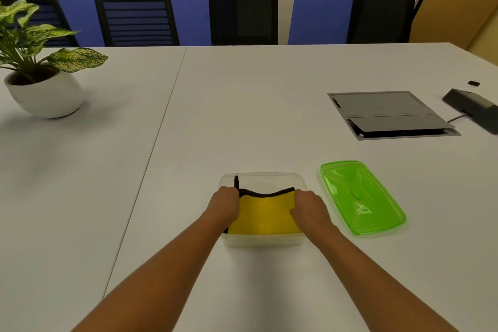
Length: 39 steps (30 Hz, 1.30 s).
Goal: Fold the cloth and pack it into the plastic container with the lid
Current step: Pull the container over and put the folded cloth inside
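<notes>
both hands, left [225,203] and right [310,206], grip my yellow cloth [265,214] ends, fingers curled. it's inside the container [262,179]. lid [361,197] lies just right.

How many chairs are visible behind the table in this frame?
4. One chair stands far left, partly hidden by the plant; a slatted one next to it; the tallest near centre; one at right. Others may sit outside the frame.
</notes>
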### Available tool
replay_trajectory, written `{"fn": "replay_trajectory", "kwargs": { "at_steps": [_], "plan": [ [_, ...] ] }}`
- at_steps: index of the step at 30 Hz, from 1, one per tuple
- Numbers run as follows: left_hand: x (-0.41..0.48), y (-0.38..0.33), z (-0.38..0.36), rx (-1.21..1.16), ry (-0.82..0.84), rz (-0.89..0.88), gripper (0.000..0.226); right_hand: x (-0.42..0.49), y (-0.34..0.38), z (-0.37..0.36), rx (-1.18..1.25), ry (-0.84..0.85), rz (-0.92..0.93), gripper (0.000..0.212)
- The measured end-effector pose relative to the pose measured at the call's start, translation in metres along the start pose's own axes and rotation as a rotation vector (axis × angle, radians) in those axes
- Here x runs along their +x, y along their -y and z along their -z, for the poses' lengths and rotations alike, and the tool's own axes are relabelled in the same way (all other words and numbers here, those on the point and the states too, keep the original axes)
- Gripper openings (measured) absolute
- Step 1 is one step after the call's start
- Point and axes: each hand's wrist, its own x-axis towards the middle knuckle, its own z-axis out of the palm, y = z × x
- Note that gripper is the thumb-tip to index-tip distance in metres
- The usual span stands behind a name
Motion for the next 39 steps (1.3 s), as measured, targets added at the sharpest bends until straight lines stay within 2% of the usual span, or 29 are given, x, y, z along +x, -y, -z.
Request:
{"fn": "replay_trajectory", "kwargs": {
  "at_steps": [3,5,7,10,13,21,25,34,39],
  "plan": [
    [-0.001,0.005,-0.002,-0.023,-0.160,-0.064,0.042,-0.002,-0.001,-0.001,-0.012,-0.045,0.048,0.018],
    [-0.002,0.008,-0.005,-0.005,-0.330,-0.147,0.059,-0.001,-0.002,0.000,0.020,-0.133,0.096,0.037],
    [-0.003,0.007,-0.006,0.039,-0.426,-0.229,0.063,0.002,0.000,0.002,0.041,-0.151,0.165,0.039],
    [-0.003,0.003,-0.012,0.114,-0.311,-0.273,0.048,0.008,0.006,0.000,-0.017,-0.008,0.244,0.035],
    [-0.001,0.003,-0.021,0.226,-0.143,-0.266,0.037,0.012,0.009,-0.010,-0.098,0.147,0.232,0.036],
    [0.014,0.000,-0.027,0.454,0.098,-0.194,0.061,0.027,0.009,-0.018,-0.179,0.323,0.208,0.069],
    [0.019,-0.002,-0.032,0.459,0.156,-0.158,0.071,0.033,0.011,-0.023,-0.204,0.362,0.190,0.069],
    [0.026,-0.010,-0.042,0.414,0.212,-0.074,0.070,0.040,0.011,-0.030,-0.214,0.401,0.165,0.071],
    [0.024,-0.010,-0.040,0.366,0.206,-0.092,0.070,0.040,0.009,-0.031,-0.212,0.387,0.173,0.071]
  ]
}}
